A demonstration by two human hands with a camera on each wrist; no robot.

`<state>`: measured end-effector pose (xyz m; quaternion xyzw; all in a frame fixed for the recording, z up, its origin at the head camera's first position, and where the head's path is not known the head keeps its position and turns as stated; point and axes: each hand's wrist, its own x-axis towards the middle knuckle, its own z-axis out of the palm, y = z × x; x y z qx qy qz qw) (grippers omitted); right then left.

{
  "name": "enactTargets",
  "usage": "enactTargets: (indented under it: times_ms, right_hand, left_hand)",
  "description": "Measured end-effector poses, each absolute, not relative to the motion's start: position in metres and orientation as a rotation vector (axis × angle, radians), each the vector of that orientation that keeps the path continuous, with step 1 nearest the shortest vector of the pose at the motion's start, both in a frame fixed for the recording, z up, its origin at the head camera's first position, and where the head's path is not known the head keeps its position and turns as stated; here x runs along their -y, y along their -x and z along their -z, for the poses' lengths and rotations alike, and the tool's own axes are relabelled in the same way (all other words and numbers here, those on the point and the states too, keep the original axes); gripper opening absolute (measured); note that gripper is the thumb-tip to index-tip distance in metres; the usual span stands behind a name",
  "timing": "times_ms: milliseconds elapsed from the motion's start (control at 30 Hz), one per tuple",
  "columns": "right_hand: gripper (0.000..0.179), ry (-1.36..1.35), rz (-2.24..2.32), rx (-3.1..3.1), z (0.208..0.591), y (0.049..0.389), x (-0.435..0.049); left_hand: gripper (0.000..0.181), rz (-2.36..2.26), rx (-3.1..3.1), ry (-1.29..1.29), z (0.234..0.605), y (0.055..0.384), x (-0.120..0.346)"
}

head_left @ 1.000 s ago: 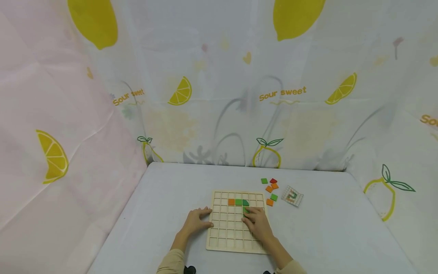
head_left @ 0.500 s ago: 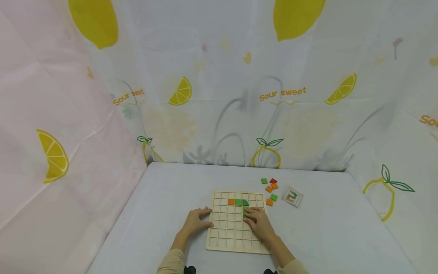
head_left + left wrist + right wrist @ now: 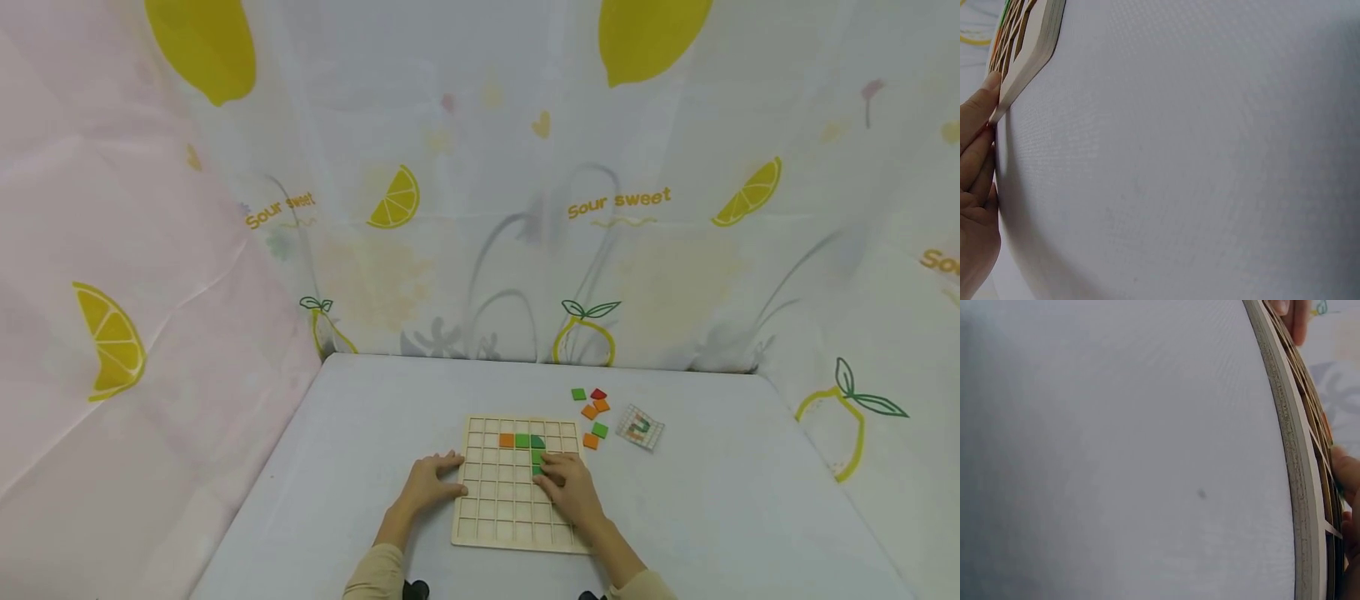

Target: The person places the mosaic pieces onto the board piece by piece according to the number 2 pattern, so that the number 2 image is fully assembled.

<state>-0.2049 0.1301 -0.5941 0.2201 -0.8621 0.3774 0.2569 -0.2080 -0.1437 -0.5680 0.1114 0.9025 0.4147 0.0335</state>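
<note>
- Head view, leftmost: the left hand [image 3: 429,483] has thumb and forefinger spread well apart, tips touching the left edge of the gridded wooden board [image 3: 487,508], which lies flat on the table. The board looks stiff and fairly light, likely to slide if unbraced; its edges are the natural hold.
- In an upper row of cells lie an orange square tile [image 3: 507,440], a green square tile [image 3: 522,441] and a dark-green rounded tile [image 3: 537,442]. All look thin, rigid and light; opposite edges should suit a pinch.
- Below the rounded one are an upright-column green tile [image 3: 537,457] and a partly covered green tile [image 3: 537,470].
- The right hand [image 3: 573,487] bends its fingers at that column's right side, thumb lower; whether it grips a tile cannot be told.
- Right of the board lie the loose tiles [image 3: 589,412], then a gridded card [image 3: 641,428], apparently thin and perhaps slippery; its edges seem the best hold.
- Against the frame a second ago, the left hand stays put, while the right fingertips sit slightly farther right, uncovering more of the green column; the loose tiles appear unmoved.
</note>
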Motion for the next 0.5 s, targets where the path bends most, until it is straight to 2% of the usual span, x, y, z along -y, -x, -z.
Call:
enactTargets:
  times_ms: [267, 500]
  right_hand:
    - [0.018, -0.606, -1.078, 2.381, 0.590, 0.202, -0.131]
    - [0.014, -0.578, -1.366, 2.355, 0.580, 0.216, -0.147]
  left_hand:
    - [0.053, -1.294, -2.757, -0.332, 0.569, 0.209, 0.144]
    - [0.054, -1.305, -2.755, -0.339, 0.568, 0.209, 0.145]
